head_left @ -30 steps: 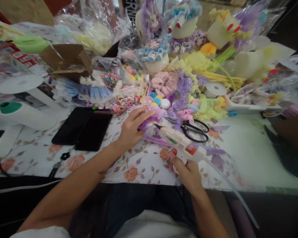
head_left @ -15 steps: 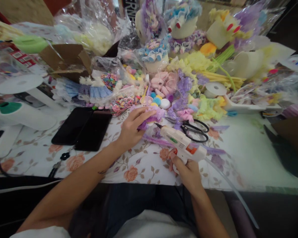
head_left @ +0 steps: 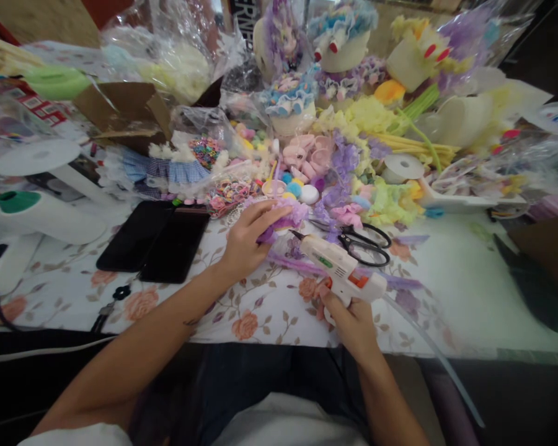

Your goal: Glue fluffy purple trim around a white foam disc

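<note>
Left hand (head_left: pixel 248 241) pinching a purple ruffled piece (head_left: pixel 298 214) at mid tabletop (head_left: pixel 270 322), fingers laid over its top; right hand (head_left: pixel 353 325) wrapped round the grip of a white glue gun (head_left: pixel 330 260), long clear glue stick (head_left: pixel 439 358) trailing from its back end. Dark nozzle aimed at the purple piece, very near, can't tell if touching. Black-handled scissors (head_left: pixel 366 255) just beyond the gun, two black phones (head_left: pixel 174 244) left of the left hand, pale pink parts (head_left: pixel 307 155) farther back among colourful craft bits.
</note>
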`<action>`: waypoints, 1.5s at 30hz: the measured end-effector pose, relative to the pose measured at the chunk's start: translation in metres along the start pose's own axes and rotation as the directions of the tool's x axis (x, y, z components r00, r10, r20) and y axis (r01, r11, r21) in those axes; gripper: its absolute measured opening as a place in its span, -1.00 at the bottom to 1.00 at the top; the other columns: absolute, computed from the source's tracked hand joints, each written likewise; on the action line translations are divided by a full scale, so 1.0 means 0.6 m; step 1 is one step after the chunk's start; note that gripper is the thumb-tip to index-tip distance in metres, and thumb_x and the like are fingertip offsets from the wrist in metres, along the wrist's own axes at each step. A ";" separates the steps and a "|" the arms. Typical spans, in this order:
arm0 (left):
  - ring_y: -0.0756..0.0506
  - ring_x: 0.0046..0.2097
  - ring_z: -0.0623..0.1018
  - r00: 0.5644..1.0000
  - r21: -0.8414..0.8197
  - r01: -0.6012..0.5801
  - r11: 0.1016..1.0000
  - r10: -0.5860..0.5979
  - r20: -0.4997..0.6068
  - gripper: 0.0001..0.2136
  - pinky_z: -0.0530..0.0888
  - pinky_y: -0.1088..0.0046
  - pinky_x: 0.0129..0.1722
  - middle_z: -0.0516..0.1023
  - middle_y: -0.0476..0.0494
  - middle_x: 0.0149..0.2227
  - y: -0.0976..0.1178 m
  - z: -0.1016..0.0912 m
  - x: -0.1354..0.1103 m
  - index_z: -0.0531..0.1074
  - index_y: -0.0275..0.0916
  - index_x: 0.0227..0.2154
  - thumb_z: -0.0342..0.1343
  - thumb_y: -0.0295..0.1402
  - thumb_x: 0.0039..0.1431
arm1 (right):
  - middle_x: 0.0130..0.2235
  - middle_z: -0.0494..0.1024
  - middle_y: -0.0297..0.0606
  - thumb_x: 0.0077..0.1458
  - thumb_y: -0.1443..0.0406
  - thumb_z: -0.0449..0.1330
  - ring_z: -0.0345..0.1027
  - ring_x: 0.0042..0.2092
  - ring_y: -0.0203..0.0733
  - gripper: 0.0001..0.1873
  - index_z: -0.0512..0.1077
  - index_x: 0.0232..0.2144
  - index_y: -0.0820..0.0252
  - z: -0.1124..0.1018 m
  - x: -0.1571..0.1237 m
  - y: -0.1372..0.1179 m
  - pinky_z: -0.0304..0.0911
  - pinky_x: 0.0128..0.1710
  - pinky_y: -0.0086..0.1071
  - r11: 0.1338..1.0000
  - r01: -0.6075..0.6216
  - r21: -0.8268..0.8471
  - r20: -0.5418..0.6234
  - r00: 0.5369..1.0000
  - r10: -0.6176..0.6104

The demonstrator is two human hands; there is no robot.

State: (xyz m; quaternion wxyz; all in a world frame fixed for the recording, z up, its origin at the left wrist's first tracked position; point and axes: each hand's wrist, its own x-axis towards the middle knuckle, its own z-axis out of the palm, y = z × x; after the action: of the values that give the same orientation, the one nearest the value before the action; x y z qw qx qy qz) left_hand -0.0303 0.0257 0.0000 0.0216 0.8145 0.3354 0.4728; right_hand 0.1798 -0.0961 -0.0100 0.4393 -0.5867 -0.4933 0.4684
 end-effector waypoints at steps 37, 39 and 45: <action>-0.13 0.06 0.49 1.000 -0.007 -0.006 1.000 0.006 -0.020 -0.55 0.44 0.28 0.11 0.46 -0.20 0.06 -0.002 0.002 -0.001 0.39 -0.14 0.13 0.12 -0.52 0.17 | -0.66 0.39 -0.37 0.06 0.23 0.14 0.25 -0.58 -0.33 -0.66 0.35 -0.71 0.16 0.001 0.004 -0.005 0.21 -0.54 -0.45 0.999 0.033 0.002 -0.012 0.999 -0.033; -0.14 0.07 0.48 1.000 -0.004 0.000 1.000 0.000 -0.012 -0.55 0.44 0.27 0.12 0.46 -0.20 0.07 -0.003 0.002 -0.002 0.39 -0.13 0.14 0.12 -0.51 0.18 | -0.65 0.42 -0.37 0.06 0.24 0.14 0.26 -0.57 -0.33 -0.68 0.35 -0.70 0.16 0.001 0.003 -0.006 0.22 -0.53 -0.45 1.000 0.020 -0.002 -0.011 1.000 -0.020; -0.15 0.07 0.49 1.000 -0.016 0.002 1.000 -0.002 -0.013 -0.55 0.44 0.27 0.11 0.46 -0.20 0.07 -0.002 0.001 -0.001 0.39 -0.12 0.15 0.12 -0.50 0.18 | -0.66 0.42 -0.37 0.05 0.21 0.16 0.25 -0.59 -0.32 -0.69 0.37 -0.68 0.16 0.002 0.000 -0.014 0.21 -0.53 -0.43 1.000 0.013 -0.004 -0.007 1.000 -0.013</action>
State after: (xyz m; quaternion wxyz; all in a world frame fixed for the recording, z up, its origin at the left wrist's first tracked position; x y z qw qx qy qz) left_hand -0.0304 0.0262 -0.0015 0.0261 0.8108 0.3326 0.4809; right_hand 0.1772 -0.0948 -0.0022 0.4428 -0.5861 -0.4965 0.4624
